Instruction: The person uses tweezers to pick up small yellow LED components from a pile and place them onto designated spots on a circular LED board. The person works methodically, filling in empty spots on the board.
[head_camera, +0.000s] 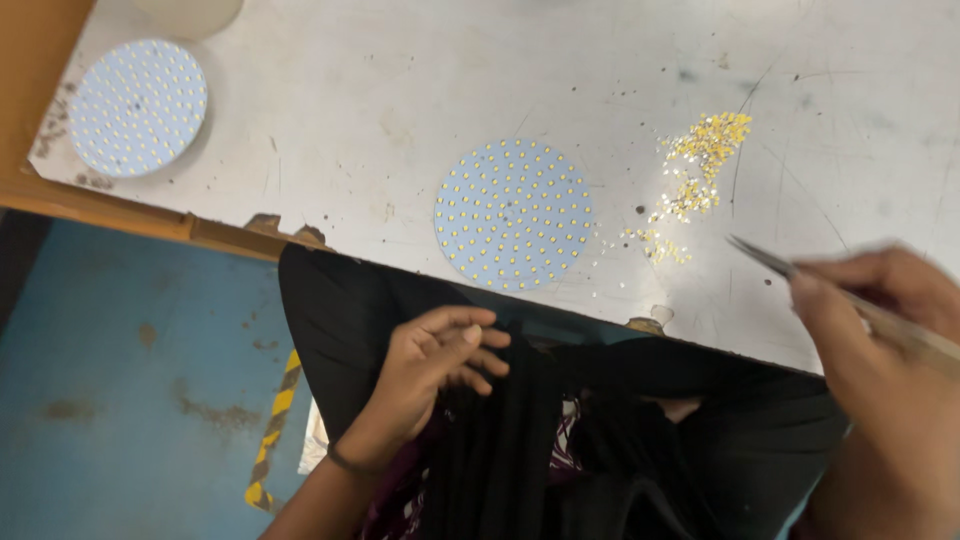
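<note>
The right hand (880, 340), blurred at 4 o'clock in the view, is closed in a pinch on a pair of tweezers (800, 272) whose thin tips point toward 10 o'clock, above the worktop (380, 110) and just short of a scatter of small yellow LED chips (695, 165). That loose heap lies at about 2 o'clock from a round white LED board (513, 214), studded with rows of yellow chips, which sits near the worktop's front edge. Nothing lies between the tweezer tips and the chips. The left hand (435, 365) rests low at 6 o'clock, off the worktop, fingers loosely curled on the black cloth (500, 450) in the lap; it grips nothing firmly. A second round LED board (138, 107) lies far off at 10 o'clock, well apart from both hands, by the wooden edge strip (110, 215). Below, at 8 o'clock, the blue floor (120, 380) shows a yellow-and-black striped tape (275, 425).
</note>
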